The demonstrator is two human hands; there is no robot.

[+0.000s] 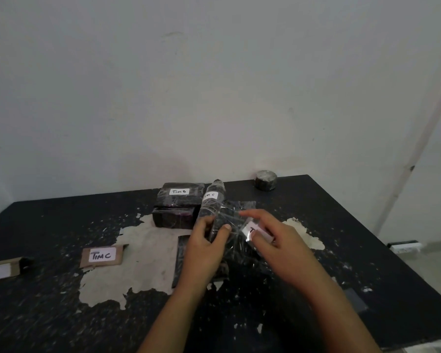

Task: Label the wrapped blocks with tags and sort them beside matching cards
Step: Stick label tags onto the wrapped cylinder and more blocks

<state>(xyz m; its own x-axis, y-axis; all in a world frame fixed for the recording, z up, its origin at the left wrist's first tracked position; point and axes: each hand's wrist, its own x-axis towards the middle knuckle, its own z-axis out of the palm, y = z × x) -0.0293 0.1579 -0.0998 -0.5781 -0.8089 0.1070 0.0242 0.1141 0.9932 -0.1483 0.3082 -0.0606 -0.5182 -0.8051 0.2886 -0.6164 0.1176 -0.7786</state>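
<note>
A pale plastered wall (pixel 214 85) rises behind a black table (pixel 61 314) whose coating has flaked away in tan patches. Taking the block tagged "TIM B" (pixel 178 197) as the landmark: it lies at the table's far middle, on top of a second dark wrapped block (pixel 172 219) that juts out nearer the person. Touching its right side is a cylindrical wrapped block tagged "TIM C" (pixel 211 207), which slants toward the person. The left hand (pixel 206 248) curls round the cylinder's near end, thumb across the clear film. The right hand (pixel 273 240), right of and nearer than the landmark, pinches a white tag (pixel 250 230) between bent fingers against the film. Well left and nearer lies a brown card marked "TIM C" (pixel 102 256); farther left still, another card (pixel 3 270) at the edge. Far right of the landmark, by the wall, stands a tape roll (pixel 266 180).
</note>
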